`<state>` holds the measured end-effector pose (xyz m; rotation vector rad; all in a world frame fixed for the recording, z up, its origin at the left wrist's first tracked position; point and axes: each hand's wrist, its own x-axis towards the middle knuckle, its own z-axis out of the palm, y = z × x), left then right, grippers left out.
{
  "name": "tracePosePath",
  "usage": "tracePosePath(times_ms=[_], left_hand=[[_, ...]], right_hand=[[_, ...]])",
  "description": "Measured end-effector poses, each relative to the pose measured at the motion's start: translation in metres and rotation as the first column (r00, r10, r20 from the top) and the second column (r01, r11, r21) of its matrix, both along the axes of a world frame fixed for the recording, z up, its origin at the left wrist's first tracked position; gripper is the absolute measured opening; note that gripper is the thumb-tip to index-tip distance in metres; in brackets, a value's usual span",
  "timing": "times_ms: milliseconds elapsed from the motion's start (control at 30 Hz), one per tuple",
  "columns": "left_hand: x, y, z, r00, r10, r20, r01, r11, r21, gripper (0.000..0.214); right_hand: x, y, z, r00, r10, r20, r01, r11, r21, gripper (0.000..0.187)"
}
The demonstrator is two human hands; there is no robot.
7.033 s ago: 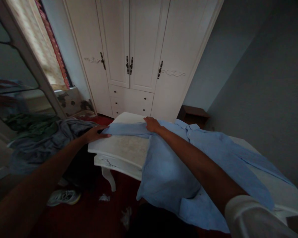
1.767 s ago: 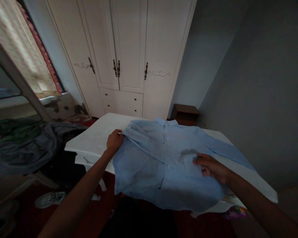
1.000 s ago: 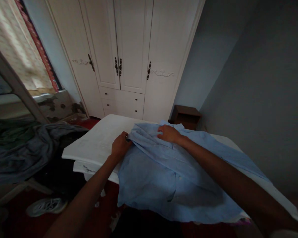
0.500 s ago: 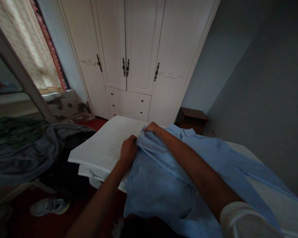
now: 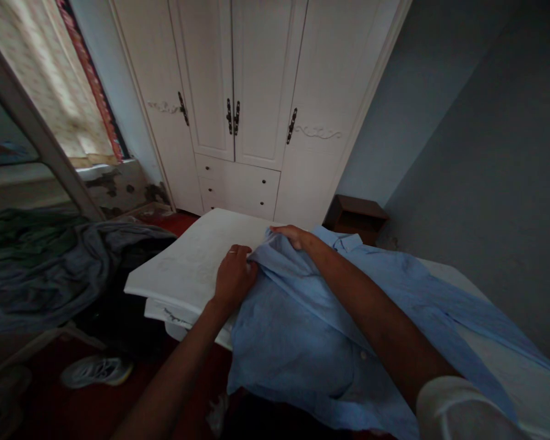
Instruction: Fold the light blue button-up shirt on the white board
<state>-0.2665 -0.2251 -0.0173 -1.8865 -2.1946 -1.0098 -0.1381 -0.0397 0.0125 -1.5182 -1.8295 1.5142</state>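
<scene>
A light blue button-up shirt (image 5: 297, 324) lies spread over a white padded board (image 5: 178, 263), its collar at the far side and one sleeve stretched off to the right. The near edge of the cloth hangs over the board's front. My left hand (image 5: 236, 275) pinches the shirt's left edge, with a ring on one finger. A little farther away and to the right, my right hand (image 5: 291, 235) grips a raised fold of the same shirt. Some fingertips of both hands are hidden by cloth.
Behind the board stands a white wardrobe (image 5: 238, 79) with dark handles and drawers. A brown nightstand (image 5: 357, 214) is by the right wall. Dark grey and green clothes (image 5: 50, 269) are heaped at left. A sneaker (image 5: 96, 371) rests on the red floor.
My left hand has shifted slightly left and its fingers have turned on the shirt's edge. My right hand has flattened a little over the fold, still holding it. The view has tilted slightly.
</scene>
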Motion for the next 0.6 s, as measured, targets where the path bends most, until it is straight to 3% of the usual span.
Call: tracePosePath(times_ms=[67, 167, 233, 433, 600], left_hand=[[0.000, -0.008, 0.005, 0.997, -0.015, -0.070, 0.013, 1.000, -0.021, 0.017], [0.003, -0.014, 0.011, 0.991, -0.056, -0.121, 0.041, 0.991, -0.126, 0.023], [0.007, -0.013, 0.012, 0.991, -0.067, -0.119, 0.043, 0.981, -0.187, 0.027], [0.017, -0.008, 0.013, 0.997, 0.029, -0.065, -0.047, 0.958, -0.282, 0.030], [0.028, -0.002, 0.018, 0.993, 0.072, -0.096, -0.102, 0.923, -0.371, 0.039]], right_hand=[[0.007, -0.003, 0.008, 0.997, 0.075, -0.010, -0.075, 0.987, -0.141, 0.024], [0.020, -0.007, 0.016, 0.984, 0.173, -0.047, -0.178, 0.913, -0.367, 0.023], [0.028, -0.010, 0.016, 0.973, 0.216, -0.077, -0.228, 0.880, -0.418, 0.022], [0.038, -0.020, -0.002, 0.979, 0.173, -0.106, -0.192, 0.957, -0.219, 0.021], [0.041, -0.021, -0.012, 0.988, 0.122, -0.095, -0.133, 0.984, -0.116, 0.020]])
